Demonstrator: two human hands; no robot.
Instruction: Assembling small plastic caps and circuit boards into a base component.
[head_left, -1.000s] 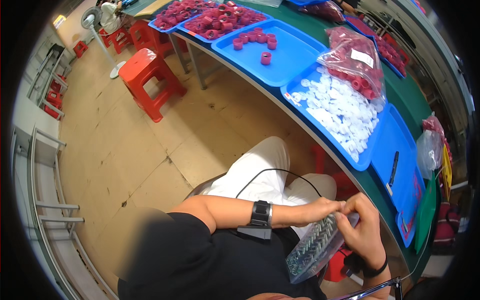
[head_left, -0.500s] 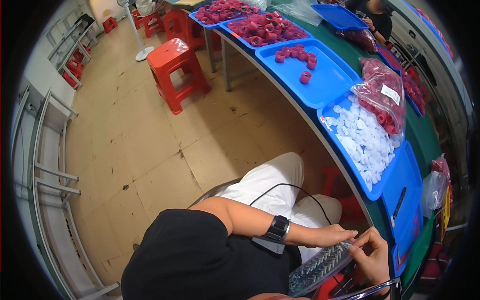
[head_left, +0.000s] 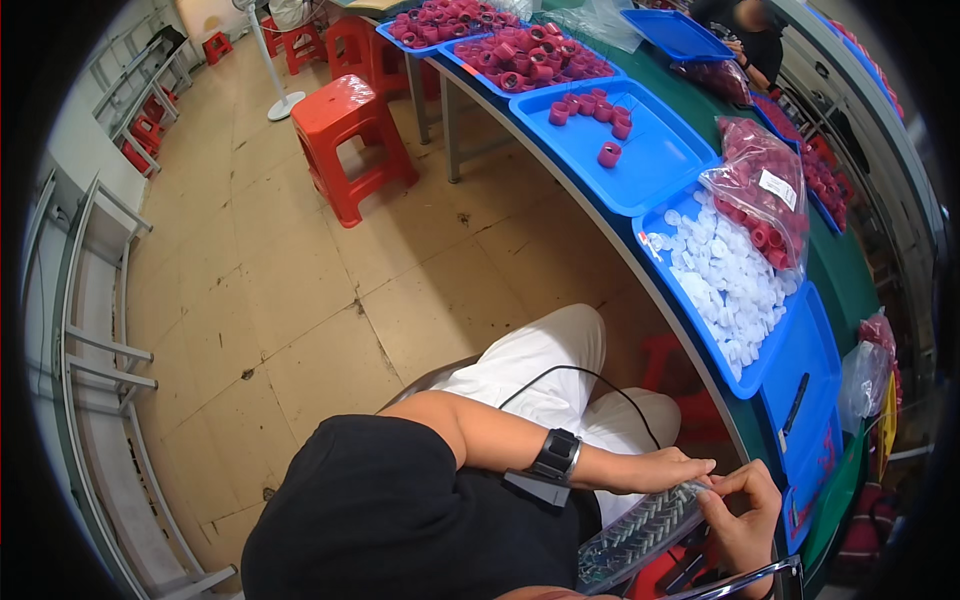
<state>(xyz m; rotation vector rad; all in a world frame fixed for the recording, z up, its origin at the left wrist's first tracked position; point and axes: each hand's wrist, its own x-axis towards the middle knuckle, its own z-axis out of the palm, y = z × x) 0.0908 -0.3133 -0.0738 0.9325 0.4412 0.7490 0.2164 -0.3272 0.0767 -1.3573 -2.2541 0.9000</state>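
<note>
A clear plastic pack (head_left: 636, 538) with rows of small metallic pieces inside rests over my lap at the lower right. My left hand (head_left: 665, 470) reaches across with its fingers closed on the pack's upper end. From the right, my right hand (head_left: 748, 512) pinches that same end, thumb against the bent forefinger. The two sets of fingertips almost meet there. Whether a smaller piece sits between them is too small to make out. Nearest my right hand on the table is a blue tray (head_left: 808, 350) holding a black pen-like tool (head_left: 796, 408) and small reddish bits.
Another blue tray (head_left: 655, 325) carries a heap of white translucent pieces (head_left: 715, 270) and a bag of dark pink parts (head_left: 760, 190). Farther along stand trays of dark pink cylinders (head_left: 535, 55). A black cable (head_left: 570, 368) crosses my legs. A red stool (head_left: 350, 140) stands on the floor.
My right hand has shifted very slightly at the pack's end. Both hands otherwise keep their hold, and the view has moved a little.
</note>
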